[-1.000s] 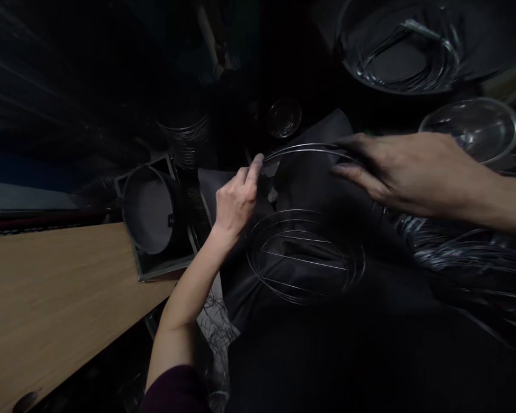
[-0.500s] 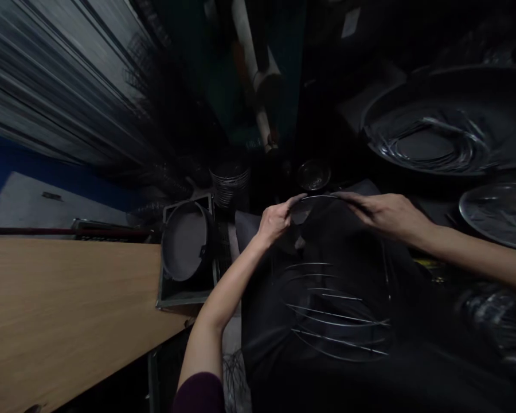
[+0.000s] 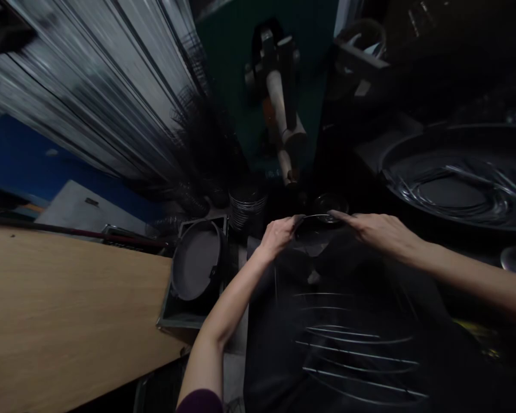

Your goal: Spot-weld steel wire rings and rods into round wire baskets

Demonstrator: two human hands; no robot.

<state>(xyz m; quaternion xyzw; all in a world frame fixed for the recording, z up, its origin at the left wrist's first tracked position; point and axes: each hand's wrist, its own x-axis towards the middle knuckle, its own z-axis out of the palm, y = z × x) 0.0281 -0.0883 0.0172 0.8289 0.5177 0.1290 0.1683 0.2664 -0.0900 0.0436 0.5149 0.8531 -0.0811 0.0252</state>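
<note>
A thin, slightly curved metal wire (image 3: 316,216) spans the short gap between my hands, out in front of my lap. My left hand (image 3: 277,236) pinches it at one side, fingers pressed together. On the other side my right hand (image 3: 372,228) grips it, thumb and fingers pointing inward. The rest of that wire is lost in the dark. Lower down, several thin bright curved wires (image 3: 356,345) show over the dark cloth (image 3: 266,338) on my lap. How they join, if at all, cannot be made out.
To the left, a light wooden board (image 3: 69,310) adjoins a crate (image 3: 165,322) holding a round dark pan (image 3: 196,261). A stack of wire rings (image 3: 247,206) stands ahead. At right, a large basin (image 3: 384,163) holds coiled wire (image 3: 481,186). Long metal rods (image 3: 124,74) lie upper left.
The camera view has shifted, so the surroundings appear lower and further right. Both hands still hold the wire, with the right hand slightly closer to the left.
</note>
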